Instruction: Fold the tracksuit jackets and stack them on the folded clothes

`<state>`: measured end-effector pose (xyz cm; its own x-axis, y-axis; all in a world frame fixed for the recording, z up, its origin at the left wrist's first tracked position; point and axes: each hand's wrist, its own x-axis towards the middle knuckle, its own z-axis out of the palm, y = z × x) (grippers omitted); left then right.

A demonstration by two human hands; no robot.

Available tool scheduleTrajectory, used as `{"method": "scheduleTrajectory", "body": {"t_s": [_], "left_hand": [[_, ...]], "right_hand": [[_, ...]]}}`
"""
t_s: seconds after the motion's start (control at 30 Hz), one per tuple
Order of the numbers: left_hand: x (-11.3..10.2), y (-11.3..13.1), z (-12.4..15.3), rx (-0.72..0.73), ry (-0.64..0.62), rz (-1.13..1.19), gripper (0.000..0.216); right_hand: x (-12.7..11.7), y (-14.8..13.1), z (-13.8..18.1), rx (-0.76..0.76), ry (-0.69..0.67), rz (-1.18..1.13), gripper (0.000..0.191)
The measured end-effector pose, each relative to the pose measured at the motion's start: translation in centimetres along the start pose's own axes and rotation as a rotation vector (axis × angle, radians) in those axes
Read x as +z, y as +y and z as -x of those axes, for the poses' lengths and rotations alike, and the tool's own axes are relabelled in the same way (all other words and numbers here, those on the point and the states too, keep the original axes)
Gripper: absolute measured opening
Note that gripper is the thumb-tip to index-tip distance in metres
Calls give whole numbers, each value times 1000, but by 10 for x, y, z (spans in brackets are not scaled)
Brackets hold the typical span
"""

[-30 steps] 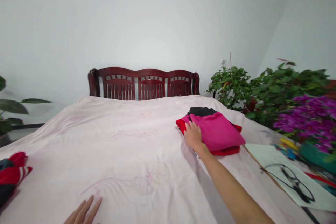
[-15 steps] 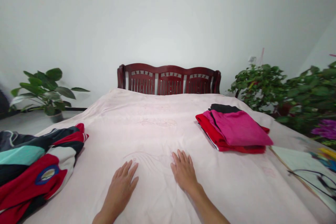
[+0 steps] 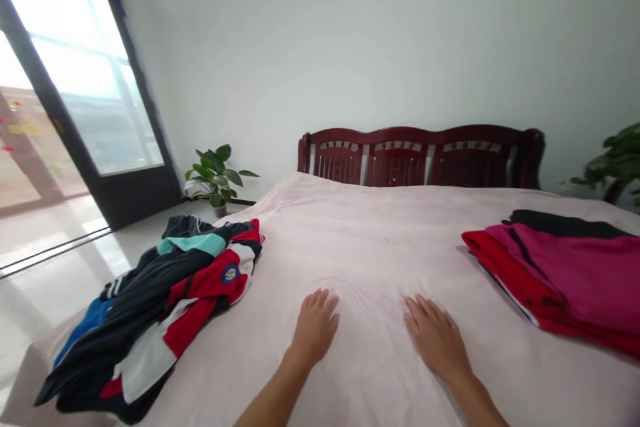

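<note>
My left hand (image 3: pixel 316 325) lies palm down on the pale pink bedsheet (image 3: pixel 360 373), fingers stretched out and holding nothing. My right hand (image 3: pixel 436 333) rests flat on the same sheet a short way to the right, also open. Left of my hands is a loose heap of clothes (image 3: pixel 200 280) in black, red, white, teal and blue, with a round blue badge on a red part. On the right sits a stack of folded clothes (image 3: pixel 575 273), magenta on top of red with black behind. Neither hand touches the clothes.
A dark red wooden headboard (image 3: pixel 400 153) stands behind the bed against a white wall. At the far left is a glass door (image 3: pixel 100 80) with a dark frame. A potted plant (image 3: pixel 217 177) stands on the floor, and more leaves (image 3: pixel 617 160) show at right.
My view has turned left, bringing the door and more of the clothes heap into sight. The folded stack has shifted toward the right edge. Both hands stay flat on the sheet.
</note>
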<state>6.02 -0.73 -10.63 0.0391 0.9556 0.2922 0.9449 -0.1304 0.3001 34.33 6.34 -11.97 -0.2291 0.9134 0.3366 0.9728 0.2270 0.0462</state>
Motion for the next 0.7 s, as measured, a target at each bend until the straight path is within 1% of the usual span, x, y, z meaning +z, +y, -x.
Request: {"method": "scheduleTrajectory", "body": {"t_s": [0.13,0.23,0.3,0.37,0.43,0.5,0.53,0.57,0.6,0.63,0.67,0.7], "left_hand": [[-1,3,-2,-16,13,29,41],[1,4,-2,1,57,104,38],[0,-1,1,20,168,207,36],[-12,-16,6,35,345,274,35],[-40,-43,14,28,545,231,35],[-81,-81,24,-25,729,89,36],[-104,-102,30,-97,815,6,36],[-127,-124,36,-201,852,-90,37],[-149,-145,42,-331,849,-199,39],[-169,-165,48,-458,793,-307,43],[-185,-185,54,-557,691,-390,48],[-198,-202,60,-635,556,-430,54]], "right_hand": [[4,4,-1,-23,52,10,53],[12,9,-2,-44,78,1,56],[19,14,-3,-57,96,-10,58],[28,19,-4,-78,124,-20,57],[35,23,-5,-97,156,-36,57],[42,27,-5,-114,193,-57,56],[45,28,-6,-125,213,-64,57],[46,29,-6,-140,232,-67,57],[48,30,-6,-153,251,-66,57],[48,30,-6,-168,267,-65,57],[48,31,-6,-185,275,-64,57],[48,31,-5,-194,279,-66,56]]}}
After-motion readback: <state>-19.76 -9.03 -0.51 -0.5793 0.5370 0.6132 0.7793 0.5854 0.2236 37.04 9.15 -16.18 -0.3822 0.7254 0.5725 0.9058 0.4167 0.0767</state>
